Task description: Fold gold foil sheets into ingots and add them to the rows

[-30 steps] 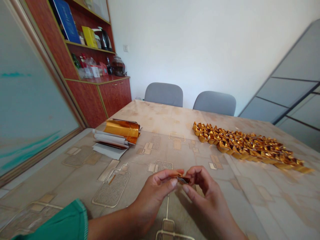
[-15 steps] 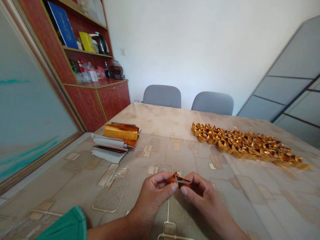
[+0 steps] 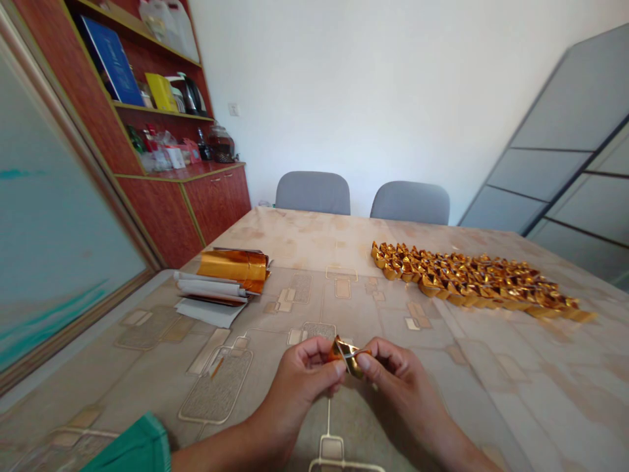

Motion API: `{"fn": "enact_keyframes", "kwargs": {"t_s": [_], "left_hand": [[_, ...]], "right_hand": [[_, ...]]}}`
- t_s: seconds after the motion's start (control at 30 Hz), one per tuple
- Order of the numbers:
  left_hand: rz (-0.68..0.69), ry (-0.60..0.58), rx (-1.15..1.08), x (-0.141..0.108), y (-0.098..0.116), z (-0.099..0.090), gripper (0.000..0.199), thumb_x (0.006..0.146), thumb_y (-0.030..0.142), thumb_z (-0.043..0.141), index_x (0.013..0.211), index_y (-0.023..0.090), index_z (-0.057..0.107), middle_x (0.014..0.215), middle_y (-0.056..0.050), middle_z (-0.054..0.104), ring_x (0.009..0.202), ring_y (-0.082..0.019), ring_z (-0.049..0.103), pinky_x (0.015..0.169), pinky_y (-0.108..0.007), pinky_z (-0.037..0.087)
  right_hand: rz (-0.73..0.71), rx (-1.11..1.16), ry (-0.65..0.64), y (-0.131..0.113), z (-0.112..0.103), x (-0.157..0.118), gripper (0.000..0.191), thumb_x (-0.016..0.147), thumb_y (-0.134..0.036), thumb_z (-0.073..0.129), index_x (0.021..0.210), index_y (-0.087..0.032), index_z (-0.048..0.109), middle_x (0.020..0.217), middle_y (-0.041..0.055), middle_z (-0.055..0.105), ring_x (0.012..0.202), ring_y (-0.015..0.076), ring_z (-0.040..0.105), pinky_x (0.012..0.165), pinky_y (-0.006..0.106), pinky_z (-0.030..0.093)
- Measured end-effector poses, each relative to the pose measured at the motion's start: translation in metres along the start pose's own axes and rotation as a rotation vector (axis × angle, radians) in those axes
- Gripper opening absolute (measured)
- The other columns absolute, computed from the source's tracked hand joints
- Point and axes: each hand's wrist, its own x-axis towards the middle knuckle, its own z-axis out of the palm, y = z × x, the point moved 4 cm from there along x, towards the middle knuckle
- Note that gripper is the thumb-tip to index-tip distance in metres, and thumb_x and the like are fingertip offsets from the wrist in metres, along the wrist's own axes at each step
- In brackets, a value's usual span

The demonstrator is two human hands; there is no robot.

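Note:
A small folded piece of gold foil paper is held between both hands above the near part of the table. My left hand pinches its left end between thumb and fingers. On its right end, the thumb and fingers of my right hand are closed. To the far left lies a stack of gold and white foil sheets, curled at the edges. Rows of folded gold foil pieces stand close together at the right, beyond my right hand.
The table has a patterned cover. Two grey chairs stand at its far side. A red-brown cabinet with bottles and a kettle is at the back left, and grey panels are at the right.
The foil piece has tilted and opened, showing more of its shiny gold front below my right thumb. Both hands keep their hold on it. The view has shifted slightly.

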Motion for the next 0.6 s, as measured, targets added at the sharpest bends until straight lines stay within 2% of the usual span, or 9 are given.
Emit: {"fn": "enact_keyframes", "kwargs": {"t_s": [0.13,0.3,0.43,0.6], "left_hand": [[-0.02,-0.012,-0.046,0.0006,-0.0025,-0.0008,0.031,0.058,0.028,0.085,0.077,0.014,0.066,0.069,0.001,0.063,0.06,-0.01,0.051,0.06,-0.024,0.042],[0.038,-0.046,-0.063,0.0027,-0.0052,-0.0038,0.027,0.065,0.031,0.083,0.076,0.015,0.065,0.066,0.001,0.061,0.06,-0.009,0.05,0.061,-0.023,0.041],[0.044,-0.035,-0.047,0.003,-0.0048,-0.0054,0.031,0.063,0.033,0.086,0.078,0.014,0.067,0.069,0.0,0.062,0.061,-0.009,0.05,0.061,-0.022,0.041],[0.091,-0.072,-0.019,0.004,0.0027,-0.0042,0.032,0.061,0.035,0.087,0.076,0.014,0.067,0.068,0.0,0.063,0.06,-0.01,0.051,0.059,-0.022,0.041]], "right_hand": [[0.0,-0.06,-0.035,0.0005,0.0008,0.0,0.043,0.088,-0.056,0.063,0.07,-0.018,0.056,0.064,-0.0025,0.048,0.063,0.0127,0.038,0.058,0.026,0.029],[-0.064,-0.169,-0.115,-0.0017,0.0047,-0.0034,0.033,0.089,-0.049,0.065,0.08,-0.018,0.064,0.076,0.0025,0.063,0.073,0.0167,0.051,0.066,0.028,0.037],[-0.116,-0.159,-0.075,-0.0006,0.005,-0.0052,0.031,0.091,-0.045,0.064,0.075,-0.019,0.06,0.071,-0.0002,0.059,0.068,0.0144,0.046,0.063,0.027,0.034],[-0.077,-0.151,-0.161,-0.0012,0.0048,-0.0034,0.031,0.091,-0.047,0.063,0.08,-0.018,0.06,0.074,-0.0003,0.056,0.071,0.0153,0.048,0.065,0.027,0.035]]}}
